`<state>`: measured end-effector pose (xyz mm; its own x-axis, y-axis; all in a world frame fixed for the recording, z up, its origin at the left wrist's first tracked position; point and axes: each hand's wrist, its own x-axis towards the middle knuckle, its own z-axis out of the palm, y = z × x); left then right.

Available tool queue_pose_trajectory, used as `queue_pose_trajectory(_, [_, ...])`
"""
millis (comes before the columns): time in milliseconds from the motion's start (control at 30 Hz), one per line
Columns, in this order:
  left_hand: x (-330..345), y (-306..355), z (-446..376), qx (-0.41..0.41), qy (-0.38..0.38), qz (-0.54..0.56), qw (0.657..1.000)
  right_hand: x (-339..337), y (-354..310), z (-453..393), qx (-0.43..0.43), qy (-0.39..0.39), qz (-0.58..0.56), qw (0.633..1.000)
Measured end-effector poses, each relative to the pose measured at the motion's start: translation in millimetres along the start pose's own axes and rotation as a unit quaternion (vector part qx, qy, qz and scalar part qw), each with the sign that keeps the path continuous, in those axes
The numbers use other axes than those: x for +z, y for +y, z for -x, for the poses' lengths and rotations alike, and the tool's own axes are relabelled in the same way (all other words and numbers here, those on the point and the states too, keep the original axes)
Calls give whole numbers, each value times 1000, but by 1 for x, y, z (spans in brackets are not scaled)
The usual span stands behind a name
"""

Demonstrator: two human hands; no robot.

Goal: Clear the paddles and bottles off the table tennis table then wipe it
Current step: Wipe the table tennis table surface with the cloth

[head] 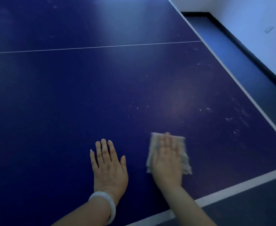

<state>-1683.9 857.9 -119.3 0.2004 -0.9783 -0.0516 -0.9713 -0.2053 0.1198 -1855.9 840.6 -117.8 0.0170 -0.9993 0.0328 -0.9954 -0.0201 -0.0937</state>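
While blurred, the cloth [168, 154] seemingly lies flat beneath the right hand [167, 162].

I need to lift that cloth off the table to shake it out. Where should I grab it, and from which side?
Probably the far right corner of the cloth, pinched from the right. The right hand lies flat over its middle, but that edge sticks out uncovered on the table, giving the fingers something to catch.

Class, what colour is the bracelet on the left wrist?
White, milky; the bracelet shows in the head view.
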Motion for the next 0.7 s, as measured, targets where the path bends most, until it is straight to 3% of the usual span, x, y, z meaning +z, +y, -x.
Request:
queue_pose_trajectory(100, [0, 0, 0, -1, -5, -3, 1000, -3, -25, -32, -203, -41, -11, 978])
queue_pose_trajectory(167, [-1, 0, 0, -4, -9, -4, 1000, -5, 2, -63, -225, -51, 32, 972])
queue_pose_trajectory(267, [-2, 1, 0, -5, -10, 3, 1000, -5, 79, -105, -33, -15, 63, 997])
queue_pose_trajectory(367, [-1, -1, 1, -3, -8, 8, 1000, -15, 114, -105, 201, -73, -7, 977])
queue_pose_trajectory(433, [-1, -1, 1, -6, -10, 13, 1000, -13, 93, -88, 233, -44, -20, 971])
queue_pose_trajectory(500, [-2, -1, 0, -7, -14, 16, 1000, -7, 56, -64, 162, -12, -13, 987])
queue_pose_trajectory(567, [-2, -1, -1, -9, -18, 16, 1000, -7, 18, -33, -8, -26, -20, 999])
queue_pose_trajectory(633, [-2, -1, -1, -8, -20, 16, 1000, -14, 9, -11, -222, -50, 11, 974])
queue_pose_trajectory(700, [-2, -1, 0, -7, -17, 12, 1000, -18, 40, -15, -317, -42, 68, 945])
